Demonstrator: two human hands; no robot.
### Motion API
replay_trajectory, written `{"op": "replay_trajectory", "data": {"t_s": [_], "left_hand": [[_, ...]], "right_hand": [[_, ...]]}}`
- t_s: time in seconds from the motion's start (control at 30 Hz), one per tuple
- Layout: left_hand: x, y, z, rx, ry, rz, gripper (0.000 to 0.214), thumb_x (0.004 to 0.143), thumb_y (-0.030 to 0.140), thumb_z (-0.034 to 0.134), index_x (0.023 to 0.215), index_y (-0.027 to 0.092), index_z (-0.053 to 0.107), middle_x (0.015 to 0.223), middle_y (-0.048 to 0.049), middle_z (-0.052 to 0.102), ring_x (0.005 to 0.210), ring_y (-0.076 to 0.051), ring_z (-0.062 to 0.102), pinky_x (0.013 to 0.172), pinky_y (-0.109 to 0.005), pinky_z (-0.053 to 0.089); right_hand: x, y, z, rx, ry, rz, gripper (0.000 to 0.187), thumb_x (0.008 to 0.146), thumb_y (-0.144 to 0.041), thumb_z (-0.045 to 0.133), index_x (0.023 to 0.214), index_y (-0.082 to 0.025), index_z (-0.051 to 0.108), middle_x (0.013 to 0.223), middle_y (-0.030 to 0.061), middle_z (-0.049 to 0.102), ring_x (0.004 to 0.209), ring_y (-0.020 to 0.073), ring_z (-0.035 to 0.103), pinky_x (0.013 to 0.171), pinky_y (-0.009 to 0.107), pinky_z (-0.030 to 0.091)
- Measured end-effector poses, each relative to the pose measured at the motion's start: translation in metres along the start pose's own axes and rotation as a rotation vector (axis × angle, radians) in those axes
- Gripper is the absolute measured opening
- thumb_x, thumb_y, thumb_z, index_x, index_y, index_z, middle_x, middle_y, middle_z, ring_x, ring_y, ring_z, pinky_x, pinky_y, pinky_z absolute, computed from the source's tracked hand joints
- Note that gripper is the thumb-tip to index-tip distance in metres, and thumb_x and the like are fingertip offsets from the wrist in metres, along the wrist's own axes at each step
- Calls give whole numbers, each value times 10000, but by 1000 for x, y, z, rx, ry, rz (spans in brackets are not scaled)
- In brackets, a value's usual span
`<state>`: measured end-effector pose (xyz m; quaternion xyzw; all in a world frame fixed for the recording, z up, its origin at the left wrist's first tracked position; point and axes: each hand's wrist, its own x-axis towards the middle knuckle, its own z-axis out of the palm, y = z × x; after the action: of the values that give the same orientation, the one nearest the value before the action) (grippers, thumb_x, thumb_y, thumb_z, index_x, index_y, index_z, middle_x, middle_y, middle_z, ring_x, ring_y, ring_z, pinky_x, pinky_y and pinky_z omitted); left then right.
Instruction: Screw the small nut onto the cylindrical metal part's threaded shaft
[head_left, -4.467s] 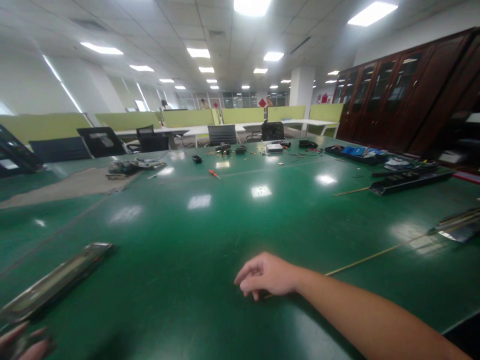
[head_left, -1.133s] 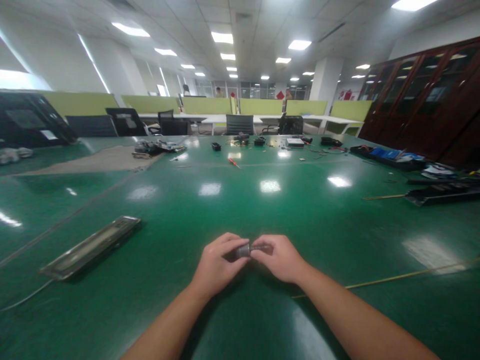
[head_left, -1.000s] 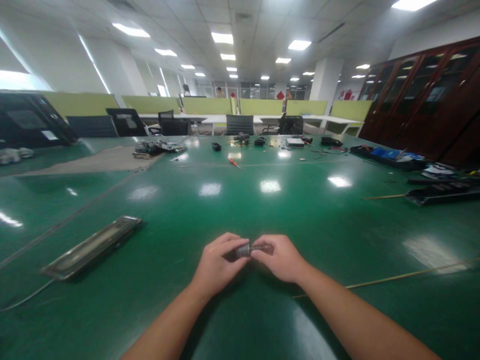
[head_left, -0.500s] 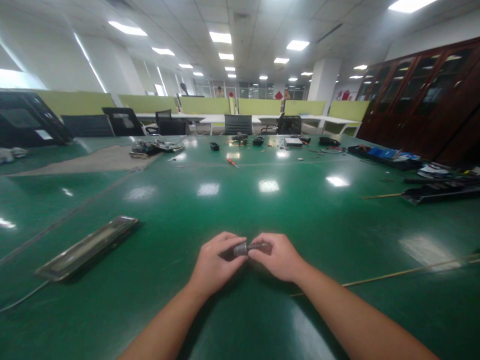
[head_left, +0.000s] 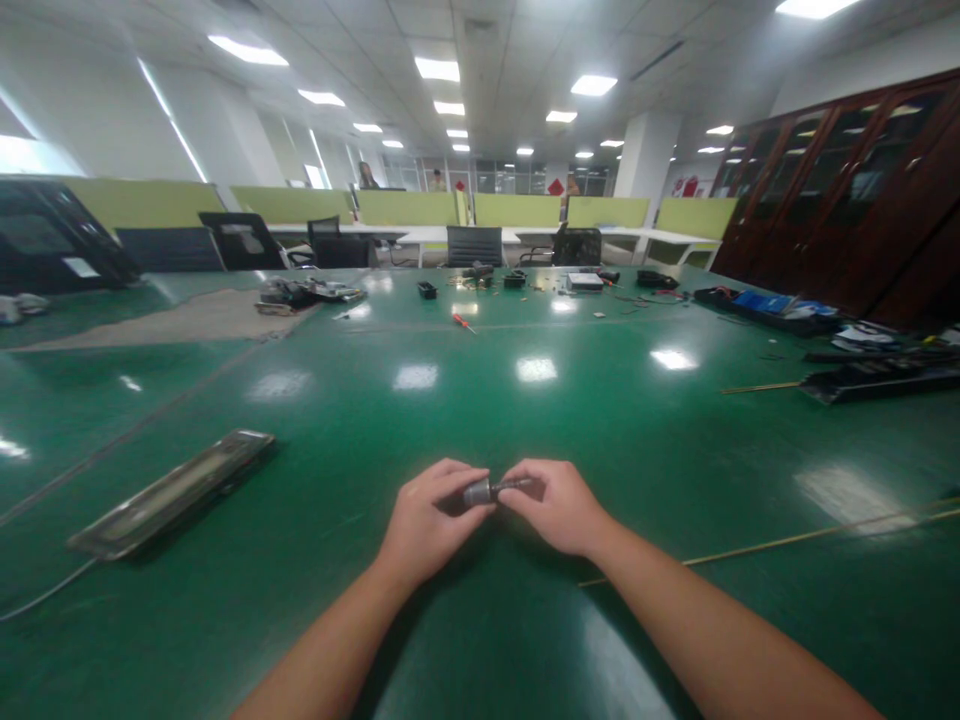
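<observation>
My left hand [head_left: 431, 515] pinches a grey metal cylinder [head_left: 477, 492] between thumb and fingers, just above the table. A thin dark shaft [head_left: 514, 485] sticks out of the cylinder's right end; together they look like a small motor with its shaft. My right hand [head_left: 559, 505] is closed on that shaft with thumb and forefinger. Its fingers hide part of the shaft, and the left fingers cover the cylinder's far end. Both hands sit close together, their fingertips nearly meeting.
A flat, long metal-framed device [head_left: 172, 495] with a grey cable lies at left on the green table [head_left: 480, 400]. Thin brass-coloured rods [head_left: 780, 547] lie at right. Farther off are a red screwdriver [head_left: 463, 323], a white box [head_left: 584, 283] and black trays [head_left: 877, 380].
The right fingers have shifted slightly on the shaft, and both hands appear a little higher in view. The left hand keeps its hold on the cylinder.
</observation>
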<state>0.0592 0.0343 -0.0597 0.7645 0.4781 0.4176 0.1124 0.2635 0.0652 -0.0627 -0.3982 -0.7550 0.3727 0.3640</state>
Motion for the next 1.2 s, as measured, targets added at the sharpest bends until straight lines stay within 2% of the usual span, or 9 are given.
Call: {"op": "replay_trajectory", "data": {"t_s": [0.53,1.2], "left_hand": [[-2,-1,-1,-8,-4,16,292,814,276,746,1103,259,708,1018,-38,674,924,-182,637,819,-287,505],[-1,-3,-1,-5,7,-3,301,804,273,761,1098,289,698,1015,-5,669,926,-167,626,823,-280,483]], "right_hand": [[-1,-1,-1,5,23,-19,129,844,-288,656,886,-187,723,786,17,713,697,156,626,661,249,453],[-1,2,-2,9,79,-19,114,826,-266,654,868,-182,718,723,-3,675,634,133,578,599,231,416]]}}
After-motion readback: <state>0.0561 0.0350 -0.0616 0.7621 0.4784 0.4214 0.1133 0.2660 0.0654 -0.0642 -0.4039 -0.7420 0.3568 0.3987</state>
